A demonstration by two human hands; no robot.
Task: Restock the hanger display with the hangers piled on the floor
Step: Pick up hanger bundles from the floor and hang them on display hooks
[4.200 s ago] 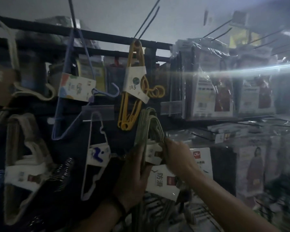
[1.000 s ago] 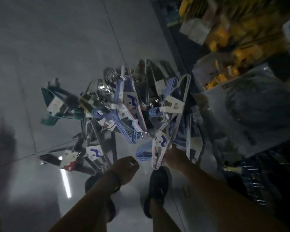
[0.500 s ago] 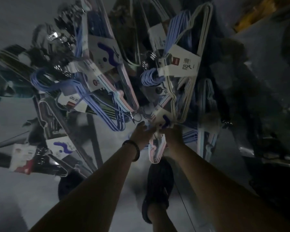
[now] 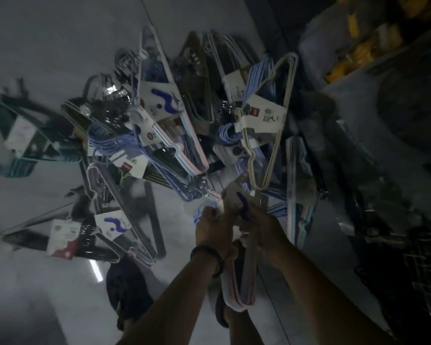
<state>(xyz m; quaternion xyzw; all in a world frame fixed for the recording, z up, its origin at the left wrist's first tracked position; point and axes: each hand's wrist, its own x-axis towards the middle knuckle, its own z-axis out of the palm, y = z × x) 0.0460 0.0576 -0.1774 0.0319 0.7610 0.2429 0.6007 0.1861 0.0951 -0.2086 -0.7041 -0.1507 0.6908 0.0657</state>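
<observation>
Paper-banded hanger bundles (image 4: 159, 125) lie heaped crisscross on the floor (image 4: 47, 46). One pink-and-blue bundle (image 4: 248, 282) hangs at the heap's near edge.

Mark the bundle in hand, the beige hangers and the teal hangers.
held bundle (image 4: 246, 285), head view, pale loop at its lower end.
beige hangers (image 4: 266, 118), head view, white label.
teal hangers (image 4: 14, 168), head view, left end.

Both bare forearms reached forward and down, close together. The left hand (image 4: 213, 227), a dark band (image 4: 207, 253) round its wrist, curled its fingers round the hanger bundle (image 4: 249, 277). The right hand (image 4: 260, 224) gripped it just beside.
</observation>
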